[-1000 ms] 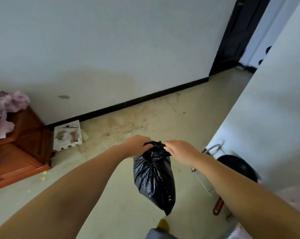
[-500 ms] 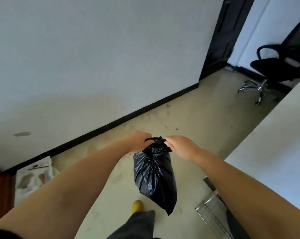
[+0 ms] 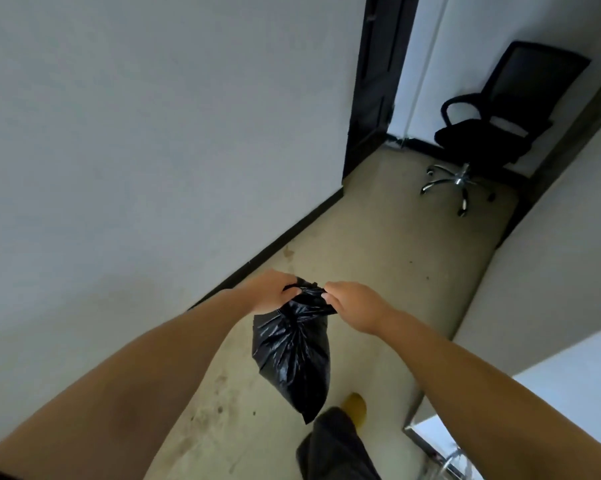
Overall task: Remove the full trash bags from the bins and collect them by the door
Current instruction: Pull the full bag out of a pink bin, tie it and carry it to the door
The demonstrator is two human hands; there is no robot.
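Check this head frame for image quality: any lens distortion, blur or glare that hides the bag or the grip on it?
Head view: wide-angle bending tilts the walls and door frame; light is dim and even, without glare; the black trash bag shows only soft sheen on its creases; the left hand and right hand look fairly sharp, their grip on the bag's neck readable.

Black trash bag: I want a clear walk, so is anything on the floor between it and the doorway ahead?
Nothing visible. Both hands, left hand and right hand, hold the black trash bag; the office chair stands beyond the doorway.
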